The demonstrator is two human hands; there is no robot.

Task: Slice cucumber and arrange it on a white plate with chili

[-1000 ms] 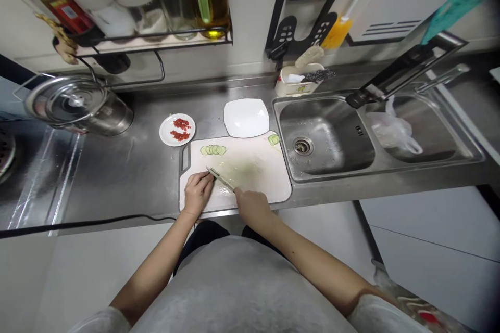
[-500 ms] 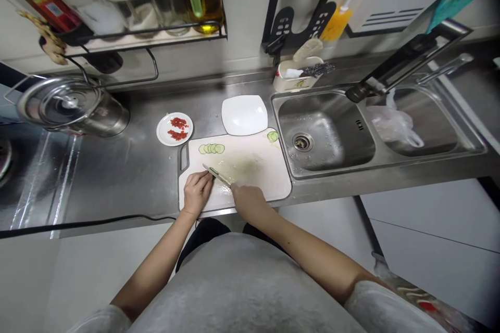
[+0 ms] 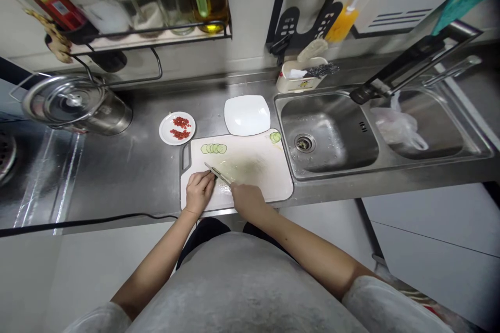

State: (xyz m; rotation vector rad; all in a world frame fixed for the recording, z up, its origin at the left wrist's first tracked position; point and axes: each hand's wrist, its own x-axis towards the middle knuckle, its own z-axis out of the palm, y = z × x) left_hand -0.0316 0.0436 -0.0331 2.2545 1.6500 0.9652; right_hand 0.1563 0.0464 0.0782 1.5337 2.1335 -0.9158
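Observation:
My right hand (image 3: 248, 201) grips the handle of a knife (image 3: 219, 174) whose blade slants up and left over the white cutting board (image 3: 273, 187). My left hand (image 3: 199, 190) lies at the blade's left side with its fingers bunched on a small piece of cucumber, mostly hidden by the fingers and the blade. Behind the hands, an overlapping row of cucumber slices (image 3: 213, 149) rests near the board's upper left. More cucumber slices (image 3: 275, 137) lie in its upper right corner. The board's middle is wet.
A white plate (image 3: 247, 115) stands behind the board. To its left is a small plate (image 3: 164, 132) of chopped red pieces. A double sink (image 3: 332, 135) adjoins on the right, under a faucet (image 3: 414, 62). A steel pot (image 3: 113, 114) stands at left below a bottle rack (image 3: 156, 44).
The view has shifted slightly, so the counter's things appear a little further right. Both hands and the knife keep nearly the same place on the board.

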